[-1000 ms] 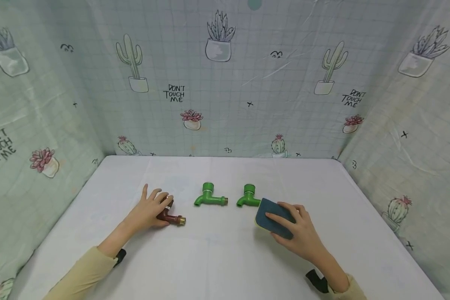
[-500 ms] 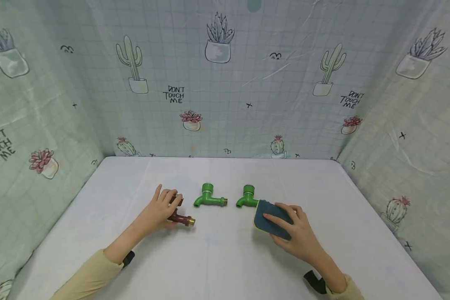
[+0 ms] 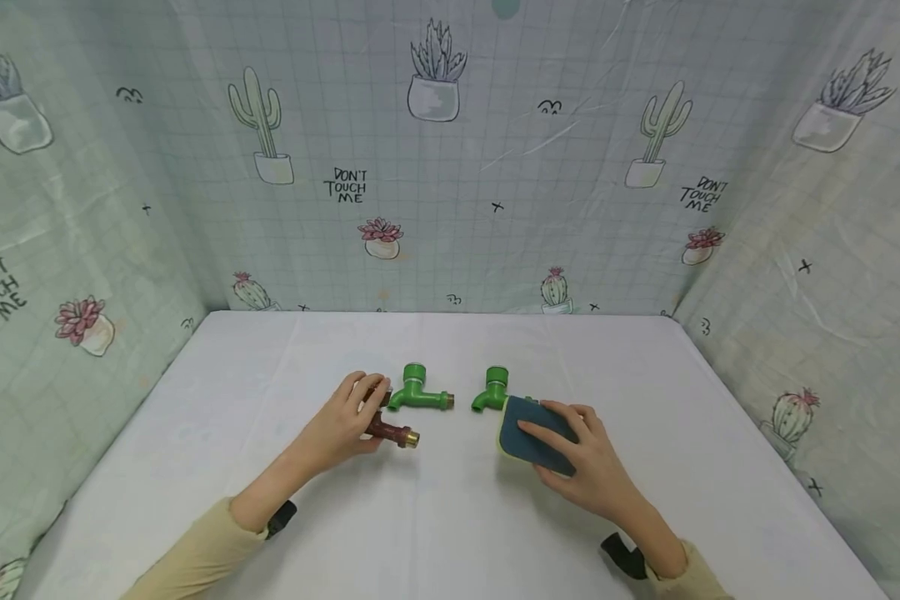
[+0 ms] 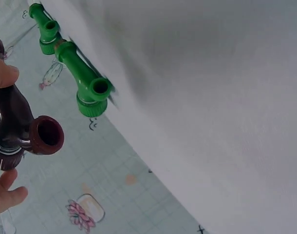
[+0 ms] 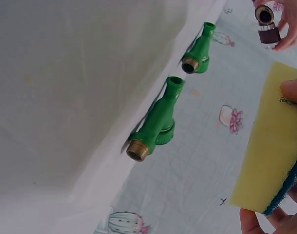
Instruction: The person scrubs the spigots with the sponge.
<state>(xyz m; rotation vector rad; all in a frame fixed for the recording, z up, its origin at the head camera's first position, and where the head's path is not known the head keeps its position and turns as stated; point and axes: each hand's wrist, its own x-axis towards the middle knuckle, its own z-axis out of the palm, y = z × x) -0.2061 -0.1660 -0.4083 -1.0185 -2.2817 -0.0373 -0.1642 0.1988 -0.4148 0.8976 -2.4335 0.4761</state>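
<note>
Evidently both hands are occupied and apart in the head view: the left hand [image 3: 342, 423] is clamped on a brown tap [image 3: 396, 432] and the right hand [image 3: 591, 468] grips a sponge [image 3: 536, 439], dark side up, that partly hides the right green tap [image 3: 493, 390], while the left green tap [image 3: 420, 398] lies on the white table [image 3: 450, 525] just beyond the brown one. From the left wrist, the brown tap's hollow spout shows, with fingers above and below it. From the right wrist, the sponge's yellow face shows, fingers holding its edges.
</note>
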